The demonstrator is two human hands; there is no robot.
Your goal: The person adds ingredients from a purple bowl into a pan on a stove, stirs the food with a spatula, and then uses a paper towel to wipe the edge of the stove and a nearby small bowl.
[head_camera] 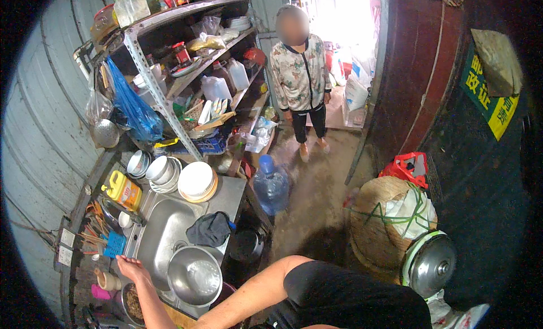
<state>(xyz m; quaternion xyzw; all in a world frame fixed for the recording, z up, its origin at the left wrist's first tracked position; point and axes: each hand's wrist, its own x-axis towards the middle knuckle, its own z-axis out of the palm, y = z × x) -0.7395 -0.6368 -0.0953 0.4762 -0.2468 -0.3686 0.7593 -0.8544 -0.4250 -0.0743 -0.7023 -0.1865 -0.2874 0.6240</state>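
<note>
My left hand (130,268) is raised over the counter's near left part, just below a blue plastic basket (114,244) by wooden chopsticks and utensils. Nothing shows in its loosely bent fingers. My right forearm runs down out of the picture, so the right hand is out of view. A steel basin (195,276) with a shiny bottom stands over the near corner of a steel sink (163,223). A dark cloth (208,229) lies on the sink's right edge. Stacked bowls (197,180) and a yellow detergent jug (124,190) stand behind the sink. Below my hand is a bowl of brown food (132,303).
A person (301,74) in a patterned jacket stands near the bright doorway. A blue water bottle (270,184) is on the floor beside the counter. Crowded shelves (155,89) rise behind. At right are a large woven basket (365,227) and a lidded pan (430,265).
</note>
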